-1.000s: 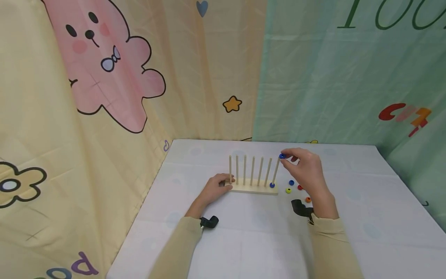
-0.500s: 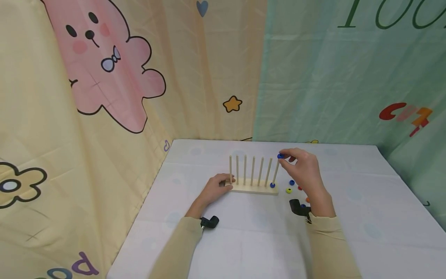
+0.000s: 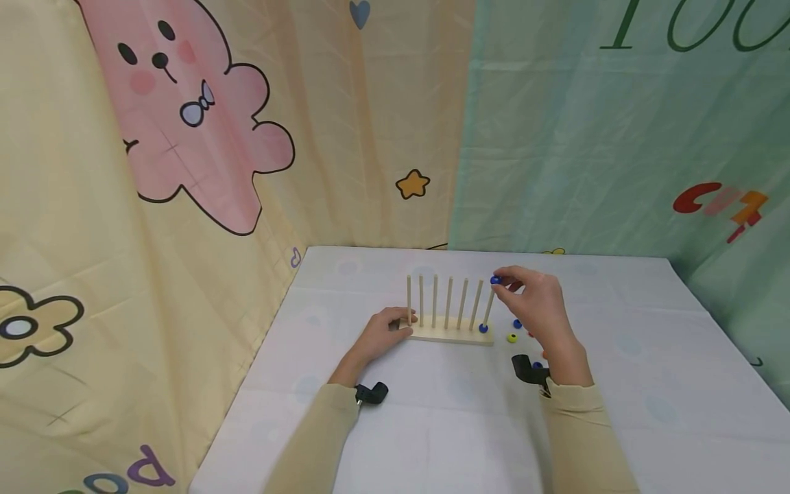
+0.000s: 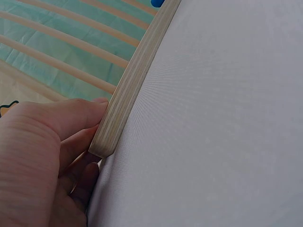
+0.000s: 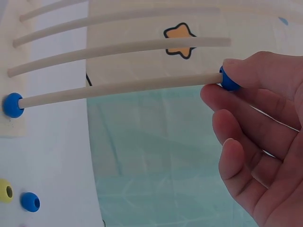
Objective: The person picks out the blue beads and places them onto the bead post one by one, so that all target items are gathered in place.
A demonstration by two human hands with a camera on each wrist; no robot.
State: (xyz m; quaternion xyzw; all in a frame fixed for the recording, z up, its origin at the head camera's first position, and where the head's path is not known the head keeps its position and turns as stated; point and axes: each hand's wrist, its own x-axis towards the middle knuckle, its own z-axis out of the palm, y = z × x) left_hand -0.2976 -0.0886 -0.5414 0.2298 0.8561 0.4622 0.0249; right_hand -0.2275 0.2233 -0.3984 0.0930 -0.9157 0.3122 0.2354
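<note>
A pale wooden base (image 3: 450, 334) with a row of upright pegs stands on the table. My left hand (image 3: 378, 336) grips the base's left end, its thumb against the edge in the left wrist view. Thumb and index finger of my right hand (image 3: 535, 302) pinch a blue bead (image 5: 230, 80) at the top of the rightmost peg (image 5: 123, 88). The peg's tip meets the bead; whether it has entered the hole is hidden. Another blue bead (image 5: 13, 105) sits at the foot of that same peg. The other pegs bear no beads.
Right of the base lie loose beads: a yellow bead (image 3: 511, 338), a blue bead (image 3: 517, 324) and several others partly hidden by the right hand and wrist. A white cloth (image 3: 432, 412) covers the table. Printed curtains (image 3: 370, 137) hang behind it and at the left.
My right hand has shifted slightly left and down, bringing the pinched blue bead from beside the rightmost peg's tip onto it. My left hand has stayed on the base.
</note>
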